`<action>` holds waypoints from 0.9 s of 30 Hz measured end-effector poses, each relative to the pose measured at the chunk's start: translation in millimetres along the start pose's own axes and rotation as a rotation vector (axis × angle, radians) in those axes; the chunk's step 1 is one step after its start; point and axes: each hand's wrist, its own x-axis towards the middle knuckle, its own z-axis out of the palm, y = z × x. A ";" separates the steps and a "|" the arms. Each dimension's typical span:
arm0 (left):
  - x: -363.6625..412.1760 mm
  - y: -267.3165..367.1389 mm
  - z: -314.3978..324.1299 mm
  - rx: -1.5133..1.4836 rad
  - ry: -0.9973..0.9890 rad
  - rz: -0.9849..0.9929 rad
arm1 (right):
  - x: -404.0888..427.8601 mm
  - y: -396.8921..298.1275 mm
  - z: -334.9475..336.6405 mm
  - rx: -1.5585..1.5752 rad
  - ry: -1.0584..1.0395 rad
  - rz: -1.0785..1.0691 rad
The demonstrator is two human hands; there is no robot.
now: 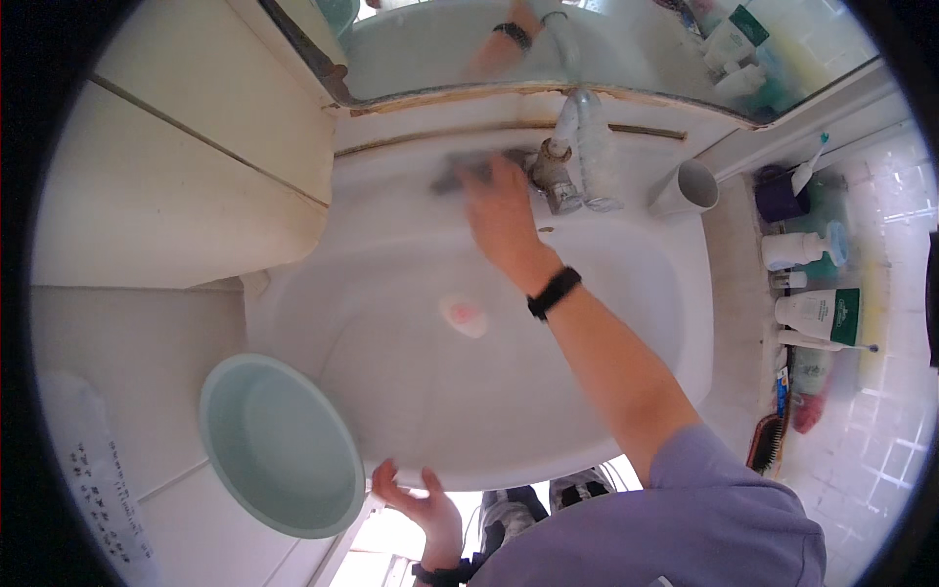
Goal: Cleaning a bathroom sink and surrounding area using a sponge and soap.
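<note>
My right hand [502, 213] presses a dark grey cloth [456, 174] onto the back ledge of a white washbasin [381, 396], just left of the metal tap [554, 176]. Hand and cloth are blurred, and the fingers partly hide the cloth. My left hand [422, 506] holds nothing; its fingers are apart at the basin's front rim, beside a pale green plastic tub [213, 411]. In the basin's bowl lies a pale oval thing with a pink middle [463, 315], perhaps soap; I cannot tell.
A clear-wrapped pipe [598, 154] rises beside the tap below a mirror [455, 44]. A whitish cup [693, 187] tilts on the right ledge. The side shelf holds a purple cup [777, 194], a white tube [807, 312] and a hairbrush [766, 444]. A cabinet [205, 191] juts in at left.
</note>
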 end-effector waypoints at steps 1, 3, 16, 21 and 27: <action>13.6 11.8 4.7 -0.051 -0.080 0.120 | 7.9 -3.1 10.0 -0.079 0.027 0.023; 44.2 32.1 26.3 -0.235 -0.146 -0.026 | 19.6 -6.6 22.0 -0.145 0.052 0.047; 149.4 33.0 177.5 -0.415 -0.167 -0.200 | -128.5 14.6 -24.1 1.654 -0.026 1.223; 153.2 20.1 208.2 -0.257 -0.283 -0.222 | -151.5 5.0 -6.2 2.114 0.163 1.413; 147.6 42.2 206.0 -0.425 -0.303 -0.343 | -166.6 -9.9 12.4 2.195 0.008 1.521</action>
